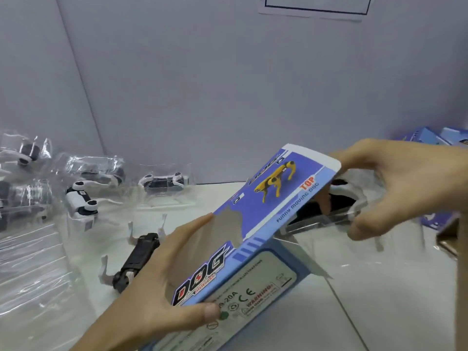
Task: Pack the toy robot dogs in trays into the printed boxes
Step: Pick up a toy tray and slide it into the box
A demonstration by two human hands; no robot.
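Blue glossy cardboard, a printed box (253, 224), is gripped at its near end by the left hand (162, 282).
A clear moulded plastic tray (329, 222) holding a black-and-white toy robot dog (347, 192) is pinched by the right hand (395, 183) at the box's open far end, partly under the raised flap (311, 158); further plastic-wrapped dogs (81, 201) are laid on the white table (379, 287) at left.
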